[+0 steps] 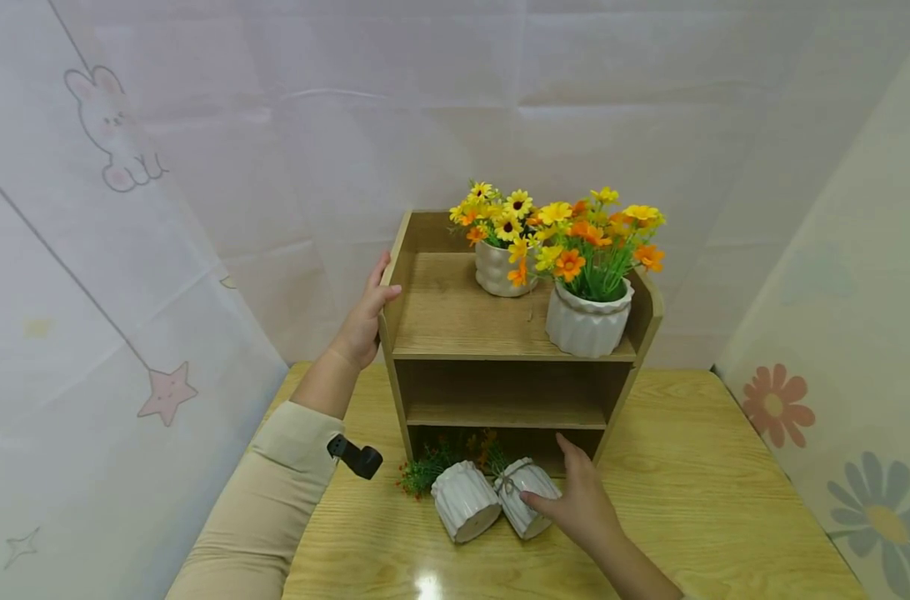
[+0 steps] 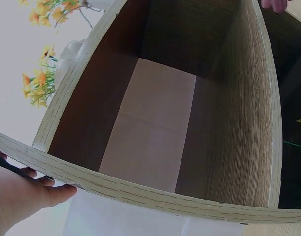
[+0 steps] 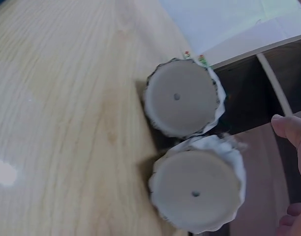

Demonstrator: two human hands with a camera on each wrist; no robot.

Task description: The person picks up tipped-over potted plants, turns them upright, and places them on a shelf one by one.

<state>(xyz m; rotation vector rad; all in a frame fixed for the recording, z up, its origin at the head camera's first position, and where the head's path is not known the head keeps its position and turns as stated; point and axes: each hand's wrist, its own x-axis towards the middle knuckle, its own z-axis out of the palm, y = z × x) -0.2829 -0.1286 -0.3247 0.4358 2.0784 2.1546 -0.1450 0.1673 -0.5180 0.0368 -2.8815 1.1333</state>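
A small wooden shelf point(image 1: 500, 357) stands on the table. My left hand point(image 1: 361, 325) rests against its left side panel, the thumb at the upper edge; in the left wrist view, that hand point(image 2: 22, 199) touches the panel's outside. Two white ribbed flowerpots lie tipped before the bottom compartment, bases toward me, their flowers pointing inward: a left pot point(image 1: 466, 500) and a right pot point(image 1: 526, 492) with twine. My right hand point(image 1: 586, 504) is spread beside the right pot, thumb overlapping it in the head view. In the right wrist view, the thumb point(image 3: 290, 129) shows apart from both pots.
On the shelf's top stand two upright pots with yellow and orange flowers: a bumpy white pot point(image 1: 503, 271) at the back and a ribbed white pot point(image 1: 588, 321) at the front right. The wooden table point(image 1: 725, 500) reaches printed curtains point(image 1: 650, 108) behind.
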